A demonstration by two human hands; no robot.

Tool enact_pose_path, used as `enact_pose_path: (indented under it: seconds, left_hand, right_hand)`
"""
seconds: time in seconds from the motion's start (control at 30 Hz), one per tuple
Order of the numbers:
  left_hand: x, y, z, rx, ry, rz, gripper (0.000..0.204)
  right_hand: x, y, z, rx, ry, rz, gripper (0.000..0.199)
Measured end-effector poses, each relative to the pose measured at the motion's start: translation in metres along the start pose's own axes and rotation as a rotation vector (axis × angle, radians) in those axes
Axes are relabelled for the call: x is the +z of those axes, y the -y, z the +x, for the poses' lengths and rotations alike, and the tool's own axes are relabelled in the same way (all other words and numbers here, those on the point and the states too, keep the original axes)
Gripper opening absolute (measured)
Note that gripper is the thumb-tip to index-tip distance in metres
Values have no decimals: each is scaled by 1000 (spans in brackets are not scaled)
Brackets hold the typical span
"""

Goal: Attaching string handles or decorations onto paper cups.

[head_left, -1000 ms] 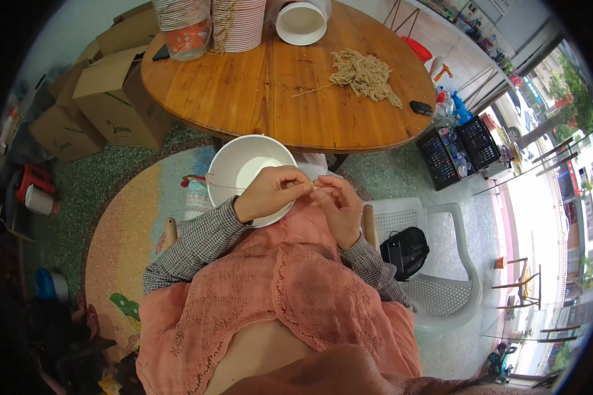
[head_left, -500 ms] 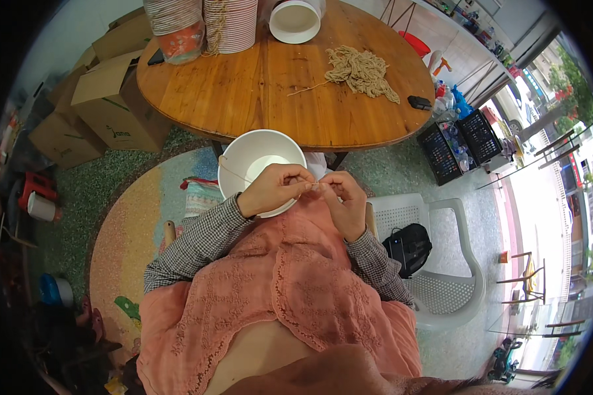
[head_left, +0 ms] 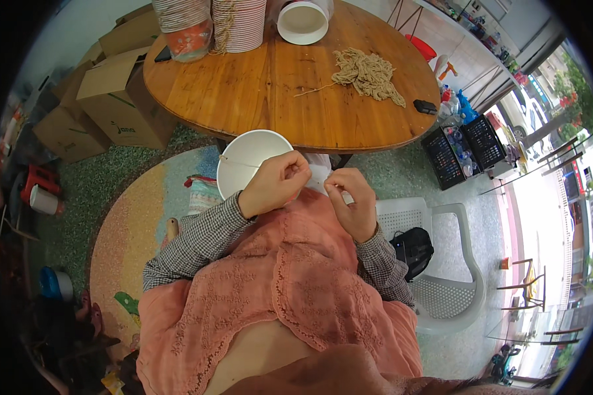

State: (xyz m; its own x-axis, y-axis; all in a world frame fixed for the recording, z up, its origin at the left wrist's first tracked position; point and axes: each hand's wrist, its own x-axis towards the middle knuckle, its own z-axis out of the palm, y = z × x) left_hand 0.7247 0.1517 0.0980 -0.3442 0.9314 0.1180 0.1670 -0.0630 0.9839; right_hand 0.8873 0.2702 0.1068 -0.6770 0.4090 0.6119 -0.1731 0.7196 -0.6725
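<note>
A white paper bucket (head_left: 234,168) rests in my lap, tilted with its mouth toward me. A thin tan string (head_left: 240,162) runs from the bucket's left rim across the opening to my left hand (head_left: 280,179), whose fingers are closed on it. My right hand (head_left: 354,205) is a little to the right, thumb and forefinger pinched together. Whatever lies between those fingertips is too small to make out. Beyond the bucket, a loose heap of tan string (head_left: 369,76) lies on the round wooden table (head_left: 244,99), one strand trailing left.
Stacked paper buckets (head_left: 239,26) stand at the table's far left, beside one lying on its side (head_left: 302,23). A small black object (head_left: 425,106) sits near the right edge. A white plastic chair (head_left: 448,303) with a black bag (head_left: 413,253) is at my right; cardboard boxes (head_left: 122,99) stand left.
My hands were together at the string; now they are apart, the right one moved right and the left slightly left. The view has shifted a little.
</note>
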Motion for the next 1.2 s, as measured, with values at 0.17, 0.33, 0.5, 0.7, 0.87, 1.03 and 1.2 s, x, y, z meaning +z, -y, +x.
enact_pose_path:
  seconds: [0.17,0.33,0.5,0.7,0.87,1.03,1.2]
  left_hand:
    - [8,-3,17,-97,185,-338,14]
    - [29,7,27,-139,294,-478,16]
    - [42,18,22,-130,344,-407,14]
    - [47,15,-2,-30,221,-183,13]
    - [64,15,-20,224,65,282,15]
    - [70,20,-25,407,219,372,16]
    - [46,3,-32,359,273,385,11]
  right_hand:
    - [-7,-3,4,-41,67,-7,10]
    - [-23,-6,-1,62,78,1,10]
    - [-27,-29,-12,229,127,111,5]
    - [-20,-26,-5,534,265,571,11]
    - [-13,-13,25,178,480,103,25]
    - [28,-10,48,114,839,-251,31]
    - [21,-9,69,578,502,505,19]
